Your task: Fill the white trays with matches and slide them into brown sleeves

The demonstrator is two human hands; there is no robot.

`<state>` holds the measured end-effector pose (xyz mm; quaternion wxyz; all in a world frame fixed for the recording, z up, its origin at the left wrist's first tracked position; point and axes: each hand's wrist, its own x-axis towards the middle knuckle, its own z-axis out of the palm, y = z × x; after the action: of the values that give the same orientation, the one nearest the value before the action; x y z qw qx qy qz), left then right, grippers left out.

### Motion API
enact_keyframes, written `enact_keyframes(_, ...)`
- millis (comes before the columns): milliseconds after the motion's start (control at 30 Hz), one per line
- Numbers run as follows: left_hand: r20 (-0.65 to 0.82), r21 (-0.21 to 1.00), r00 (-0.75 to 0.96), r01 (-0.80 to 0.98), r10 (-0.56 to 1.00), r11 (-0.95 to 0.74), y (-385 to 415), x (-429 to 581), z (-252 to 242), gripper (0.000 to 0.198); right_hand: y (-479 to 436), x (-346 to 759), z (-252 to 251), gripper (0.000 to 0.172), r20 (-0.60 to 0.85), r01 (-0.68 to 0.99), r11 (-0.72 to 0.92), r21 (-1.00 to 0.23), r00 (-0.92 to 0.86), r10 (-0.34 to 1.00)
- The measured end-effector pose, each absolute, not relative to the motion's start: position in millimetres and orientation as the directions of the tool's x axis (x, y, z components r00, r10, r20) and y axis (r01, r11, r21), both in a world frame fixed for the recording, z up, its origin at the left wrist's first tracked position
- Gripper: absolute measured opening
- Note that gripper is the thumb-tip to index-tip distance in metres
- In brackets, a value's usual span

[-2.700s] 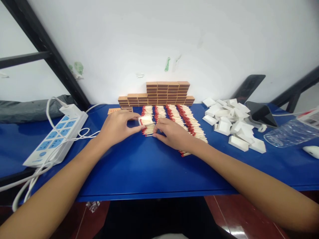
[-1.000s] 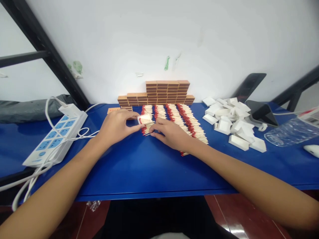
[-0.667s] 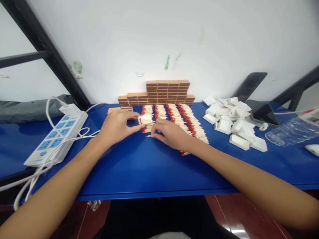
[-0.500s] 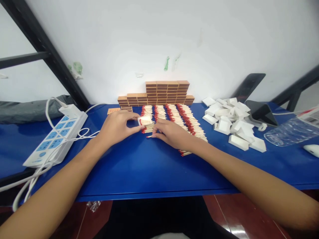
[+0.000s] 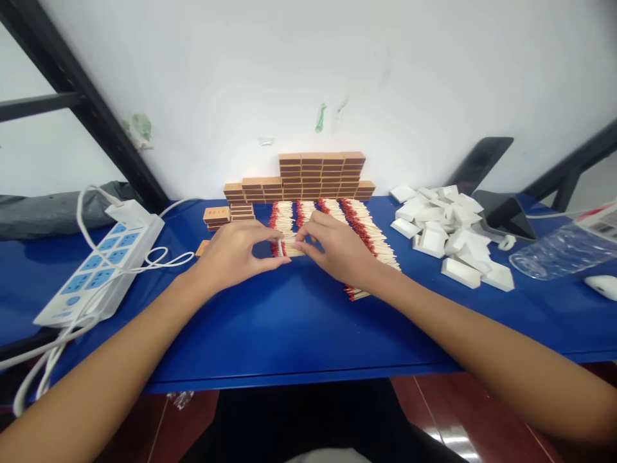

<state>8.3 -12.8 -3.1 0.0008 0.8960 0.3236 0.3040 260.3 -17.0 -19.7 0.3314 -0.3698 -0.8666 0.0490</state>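
My left hand [image 5: 236, 252] grips a small white matchbox tray [image 5: 280, 247] between thumb and fingers, tipped up on its edge. Close to its right side, my right hand [image 5: 335, 249] has thumb and forefinger closed at the ends of some matches [image 5: 292, 245]; how many it pinches is hidden. Behind and beside both hands lie rows of red-tipped matches [image 5: 367, 233], partly covered by my right hand. Left of the rows are a few filled-looking matchboxes [image 5: 216, 214], with another box partly hidden by my left hand.
Matchboxes are stacked [image 5: 322, 177] against the wall. White empty trays [image 5: 450, 225] form a heap at right, near a black phone-like stand [image 5: 504, 215] and a clear plastic bottle [image 5: 554, 257]. A power strip [image 5: 103, 270] with loose white cables lies left on the blue table [image 5: 299, 334].
My left hand has turned the tray from lying face up to standing on its edge. My right hand has come up from the tabletop to matches beside the tray. The view shifted slightly.
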Motion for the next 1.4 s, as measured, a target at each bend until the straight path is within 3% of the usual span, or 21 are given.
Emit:
enact_keyframes(233, 0.541, 0.171, 0.565, 0.652, 0.623, -0.739, -5, 1, 2, 0.031, -16, 263, -20, 0.006, 0.556, 0.585, 0.724, -0.365, -0.487, 0.673)
enact_keyframes(500, 0.545, 0.156, 0.538, 0.689, 0.643, -0.708, -1, -3, 6, 0.024, -11, 259, -35, 0.009, 0.428, 0.586, 0.733, -0.345, -0.597, 0.678)
enact_keyframes(933, 0.535, 0.134, 0.560, 0.684, 0.633, -0.717, 2, -5, 2, 0.026, -19, 257, -27, 0.010, 0.262, 0.663, 0.679, -0.315, -0.627, 0.734)
enact_keyframes(1233, 0.494, 0.190, 0.592, 0.641, 0.637, -0.744, -6, 3, 2, 0.033, -18, 267, -14, 0.010, 0.474, 0.650, 0.684, -0.332, -0.512, 0.716)
enact_keyframes(1400, 0.528, 0.210, 0.604, 0.588, 0.597, -0.781, -13, 8, -2, 0.035, -16, 262, -19, 0.009, 0.516, 0.627, 0.711, -0.317, -0.515, 0.684)
